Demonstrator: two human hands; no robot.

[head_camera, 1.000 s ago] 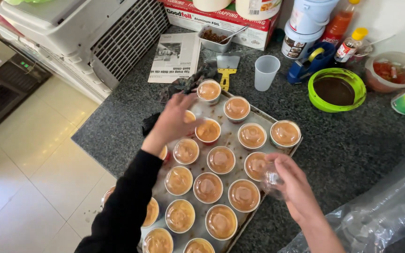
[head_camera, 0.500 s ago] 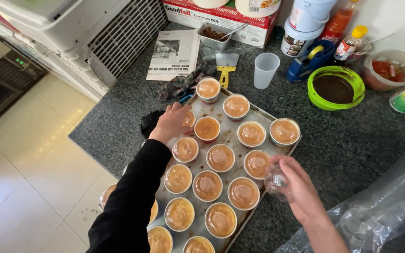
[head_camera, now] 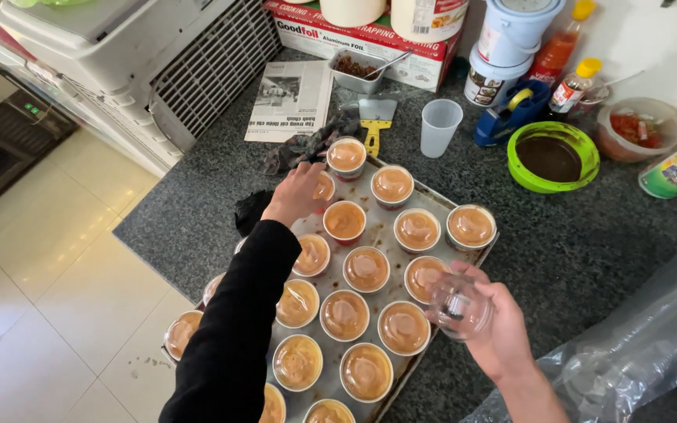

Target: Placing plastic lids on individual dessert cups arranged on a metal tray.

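Press the left hand point(head_camera: 298, 196) flat and squarely on the lidded paper cup point(head_camera: 324, 187) at upper centre of the metal tray point(head_camera: 431, 199), keeping the clear dome plastic lid point(head_camera: 458, 305), pinched in the right hand point(head_camera: 494, 329), ready at centre right.

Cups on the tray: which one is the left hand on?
The cup in the second row from the far end, at its left; the left hand partly covers it, unlike the others.

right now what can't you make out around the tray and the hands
Head view only:
- Cup under the left hand: mostly covered by the hand.
- Near tray cups: hidden by the black sleeve, cut by the bottom edge.
- Clear lid in the right hand: its rim is too transparent to trace.
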